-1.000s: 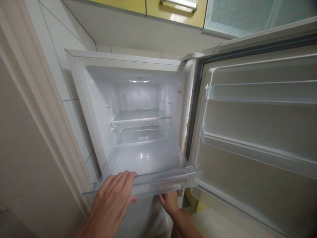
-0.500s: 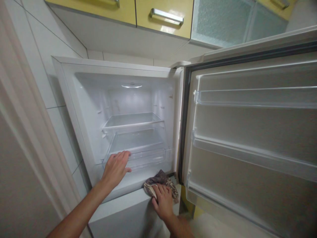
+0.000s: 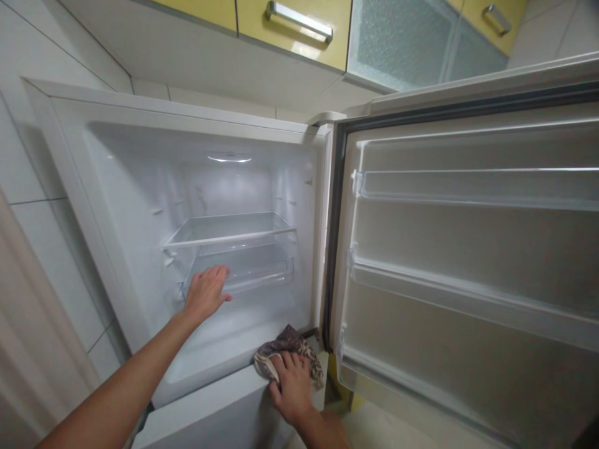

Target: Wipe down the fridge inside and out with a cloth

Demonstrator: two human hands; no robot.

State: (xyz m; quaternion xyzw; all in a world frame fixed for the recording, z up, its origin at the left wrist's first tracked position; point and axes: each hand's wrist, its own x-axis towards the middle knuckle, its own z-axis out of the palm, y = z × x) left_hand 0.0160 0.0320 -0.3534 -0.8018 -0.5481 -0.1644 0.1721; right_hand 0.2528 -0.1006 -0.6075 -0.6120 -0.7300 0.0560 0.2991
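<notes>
An open white fridge [image 3: 107, 206] stands before me with bare shelves inside. My left hand [image 3: 204, 292] reaches into it, fingers flat against the front of a clear drawer [image 3: 262, 274] that sits pushed in under a glass shelf [image 3: 234, 228]. My right hand [image 3: 291, 381] presses a brown patterned cloth [image 3: 287, 345] onto the lower front ledge of the fridge compartment, near the door hinge. The fingers curl over the cloth.
The fridge door [image 3: 468, 268] hangs open to the right, with clear door racks [image 3: 468, 187] holding nothing. Yellow cabinets with a metal handle [image 3: 299, 20] and frosted glass doors [image 3: 397, 37] are above. White tiled wall [image 3: 28, 187] is at the left.
The clear drawer, pulled out a second ago, has been pushed back in by my left hand. My right hand has come up holding the cloth onto the ledge.
</notes>
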